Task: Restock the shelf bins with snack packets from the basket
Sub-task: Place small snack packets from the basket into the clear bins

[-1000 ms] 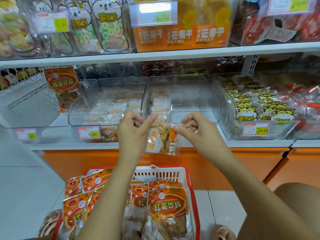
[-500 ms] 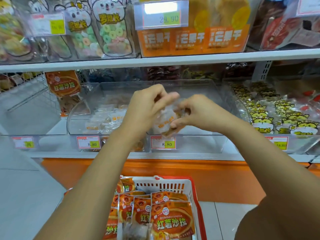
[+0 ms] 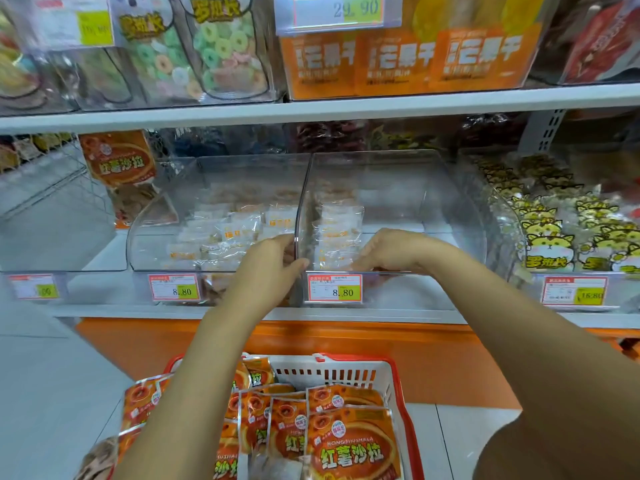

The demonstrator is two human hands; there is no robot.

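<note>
- The left hand point(image 3: 273, 268) sits at the dividing wall point(image 3: 298, 202) between two clear bins, fingers curled by its front edge; I cannot tell whether it grips anything.
- The right hand point(image 3: 388, 254) reaches into the right bin point(image 3: 415, 188), its fingertips at the row of clear snack packets point(image 3: 336, 233); whether it holds one is unclear.
- The basket point(image 3: 398, 368) below holds orange packets point(image 3: 349, 448).

Both forearms reached forward, the left hand point(image 3: 273, 261) and right hand point(image 3: 391, 251) near each other, backs up, fingertips partly hidden.
</note>
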